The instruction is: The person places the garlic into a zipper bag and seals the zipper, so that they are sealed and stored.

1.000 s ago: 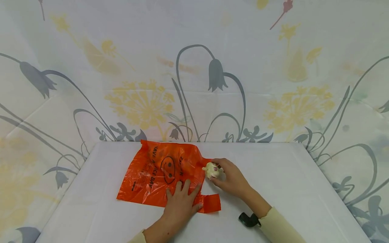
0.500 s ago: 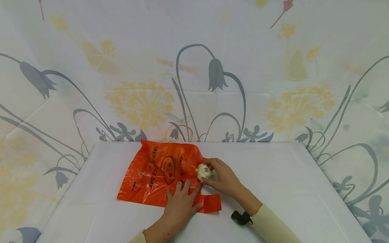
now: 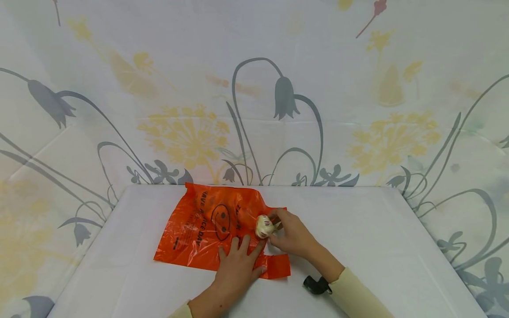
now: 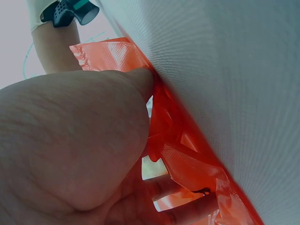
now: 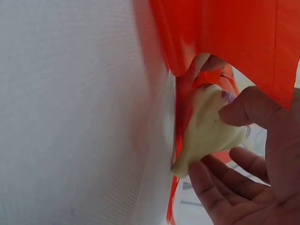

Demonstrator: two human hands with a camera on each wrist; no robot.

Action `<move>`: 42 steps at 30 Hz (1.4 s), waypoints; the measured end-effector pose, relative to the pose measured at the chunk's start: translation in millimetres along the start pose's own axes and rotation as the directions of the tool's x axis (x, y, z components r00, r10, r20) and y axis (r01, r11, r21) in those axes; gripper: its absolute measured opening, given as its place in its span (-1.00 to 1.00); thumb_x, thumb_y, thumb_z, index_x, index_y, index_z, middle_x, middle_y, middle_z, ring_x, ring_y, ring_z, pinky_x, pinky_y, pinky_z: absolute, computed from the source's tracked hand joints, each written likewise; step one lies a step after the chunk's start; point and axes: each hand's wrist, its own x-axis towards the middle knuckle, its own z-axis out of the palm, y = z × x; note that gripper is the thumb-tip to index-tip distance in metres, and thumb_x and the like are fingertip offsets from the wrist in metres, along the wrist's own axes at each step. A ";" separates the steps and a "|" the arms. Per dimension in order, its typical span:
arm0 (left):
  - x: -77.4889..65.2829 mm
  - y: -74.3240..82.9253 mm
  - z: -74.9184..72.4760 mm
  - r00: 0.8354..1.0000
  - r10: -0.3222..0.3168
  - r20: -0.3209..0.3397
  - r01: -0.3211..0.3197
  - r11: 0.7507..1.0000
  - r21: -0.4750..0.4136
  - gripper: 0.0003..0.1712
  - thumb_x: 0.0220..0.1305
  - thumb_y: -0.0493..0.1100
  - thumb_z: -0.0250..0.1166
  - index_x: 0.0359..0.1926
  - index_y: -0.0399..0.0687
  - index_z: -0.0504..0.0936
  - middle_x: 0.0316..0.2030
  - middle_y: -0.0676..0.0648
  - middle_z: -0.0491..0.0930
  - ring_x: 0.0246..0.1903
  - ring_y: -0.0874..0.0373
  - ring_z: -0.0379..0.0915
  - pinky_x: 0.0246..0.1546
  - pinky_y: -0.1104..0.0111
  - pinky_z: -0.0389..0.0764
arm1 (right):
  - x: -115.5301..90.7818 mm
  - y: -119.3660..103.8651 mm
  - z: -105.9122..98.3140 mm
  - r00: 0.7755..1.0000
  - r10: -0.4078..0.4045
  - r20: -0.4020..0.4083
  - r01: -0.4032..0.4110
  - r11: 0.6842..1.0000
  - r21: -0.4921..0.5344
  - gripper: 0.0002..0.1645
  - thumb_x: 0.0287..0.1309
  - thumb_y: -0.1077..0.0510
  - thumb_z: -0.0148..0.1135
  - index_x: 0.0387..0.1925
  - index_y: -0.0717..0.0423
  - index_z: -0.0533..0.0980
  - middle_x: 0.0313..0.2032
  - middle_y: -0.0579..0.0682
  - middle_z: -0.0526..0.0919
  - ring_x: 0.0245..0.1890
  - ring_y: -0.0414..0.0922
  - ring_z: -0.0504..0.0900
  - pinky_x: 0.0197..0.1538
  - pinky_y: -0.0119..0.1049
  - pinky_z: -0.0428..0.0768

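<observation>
An orange plastic bag with a printed smiley face lies flat on the white table. My left hand rests on its near edge, fingers straight and spread. A pale garlic bulb with purple streaks sits over the bag's right edge, between the two handle strips. My right hand holds it from the right. In the right wrist view, the thumb overlaps the bulb's side and the other fingers lie by its stem. The left wrist view shows the left hand against crumpled orange plastic.
One handle strip of the bag sticks out to the right beside the left thumb. A black wrist camera is strapped at the right wrist. Behind the table hangs a flower-patterned cloth.
The right hand has carried the garlic bulb leftward onto the bag's edge. In the last half second the bulb shifted slightly left and the fingers eased back. The left hand stayed put.
</observation>
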 end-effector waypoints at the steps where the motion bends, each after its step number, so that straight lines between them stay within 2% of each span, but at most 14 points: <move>1: -0.2 -0.1 0.0 1.000 -0.002 0.001 0.002 1.000 -0.004 -0.22 0.31 0.37 0.40 0.48 0.29 0.54 0.21 -0.14 0.42 0.21 -0.20 0.31 0.11 -0.43 0.51 | 0.2 0.7 0.4 1.000 -0.017 -0.003 0.017 1.000 -0.001 -0.45 0.11 0.25 0.57 0.11 0.13 0.52 -0.06 -0.05 0.70 -0.11 -0.09 0.70 0.01 -0.15 0.76; 4: -0.6 -0.5 -0.1 1.000 -0.004 0.007 0.004 1.000 -0.012 -0.22 0.31 0.36 0.40 0.48 0.29 0.54 0.26 -0.14 0.40 0.23 -0.21 0.30 0.11 -0.44 0.49 | 1.3 3.3 3.0 0.998 -0.063 -0.014 0.063 0.998 -0.012 -0.55 0.15 0.25 0.58 0.04 0.13 0.57 -0.12 -0.06 0.72 -0.14 -0.10 0.71 -0.03 -0.14 0.77; 7: -1.2 -0.7 -1.2 1.000 -0.002 0.008 0.002 1.000 -0.008 -0.22 0.32 0.36 0.39 0.48 0.29 0.53 0.30 -0.14 0.39 0.24 -0.21 0.29 0.11 -0.44 0.49 | 3.5 5.0 6.6 0.998 -0.068 -0.012 0.068 0.998 -0.013 -0.62 0.18 0.24 0.57 -0.01 0.11 0.60 -0.16 -0.08 0.74 -0.18 -0.14 0.72 -0.06 -0.17 0.77; 14: -1.0 -1.6 -2.1 1.000 0.007 -0.001 -0.007 1.000 0.024 -0.24 0.32 0.38 0.38 0.46 0.28 0.55 0.35 -0.11 0.40 0.24 -0.19 0.29 0.09 -0.41 0.52 | 10.5 4.4 12.6 1.000 -0.002 -0.018 0.001 0.999 -0.046 -0.71 0.22 0.18 0.57 -0.07 0.06 0.66 -0.21 -0.14 0.75 -0.22 -0.24 0.69 -0.07 -0.28 0.75; 20: 1.0 -1.9 -1.1 1.000 0.004 0.021 -0.004 1.000 -0.007 -0.25 0.34 0.37 0.37 0.46 0.27 0.56 0.41 -0.06 0.41 0.28 -0.21 0.29 0.11 -0.46 0.48 | 17.6 1.6 15.8 0.999 0.040 -0.024 -0.042 0.997 -0.065 -0.78 0.20 0.12 0.59 -0.15 0.05 0.73 -0.29 -0.17 0.77 -0.29 -0.25 0.67 -0.13 -0.35 0.72; 30: 1.1 -2.2 -1.7 1.000 0.025 0.014 -0.025 1.000 0.019 -0.29 0.34 0.36 0.38 0.42 0.26 0.60 0.37 -0.05 0.46 0.34 -0.18 0.30 0.09 -0.45 0.51 | 25.4 -5.2 20.6 0.998 0.067 -0.009 -0.068 0.995 -0.069 -0.84 0.24 0.10 0.55 -0.20 0.08 0.77 -0.32 -0.15 0.79 -0.34 -0.26 0.66 -0.18 -0.37 0.71; 36: 0.2 -2.4 -3.4 0.999 0.030 0.019 -0.030 0.999 0.032 -0.29 0.35 0.36 0.38 0.42 0.27 0.60 0.37 -0.06 0.45 0.39 -0.17 0.30 0.10 -0.47 0.50 | 30.7 -7.2 24.5 0.998 0.055 -0.026 -0.058 0.994 -0.092 -0.85 0.27 0.06 0.54 -0.27 0.06 0.79 -0.38 -0.19 0.77 -0.37 -0.29 0.66 -0.20 -0.40 0.70; 39: 0.5 -2.7 -3.4 0.999 0.030 0.030 -0.030 0.999 0.024 -0.29 0.35 0.36 0.37 0.43 0.28 0.59 0.37 -0.06 0.45 0.41 -0.16 0.29 0.12 -0.49 0.47 | 33.7 -7.6 26.7 0.997 0.061 -0.043 -0.065 0.992 -0.104 -0.86 0.25 0.07 0.54 -0.31 0.05 0.80 -0.43 -0.20 0.75 -0.38 -0.29 0.66 -0.18 -0.31 0.75; 42: 0.7 -2.9 -3.1 0.999 0.032 0.036 -0.032 0.999 0.022 -0.28 0.35 0.36 0.37 0.44 0.28 0.58 0.37 -0.06 0.45 0.41 -0.15 0.29 0.13 -0.51 0.45 | 37.0 -8.4 29.1 0.995 0.075 -0.065 -0.083 0.989 -0.124 -0.88 0.24 0.09 0.53 -0.35 0.05 0.80 -0.46 -0.20 0.75 -0.39 -0.27 0.67 0.02 -0.06 0.73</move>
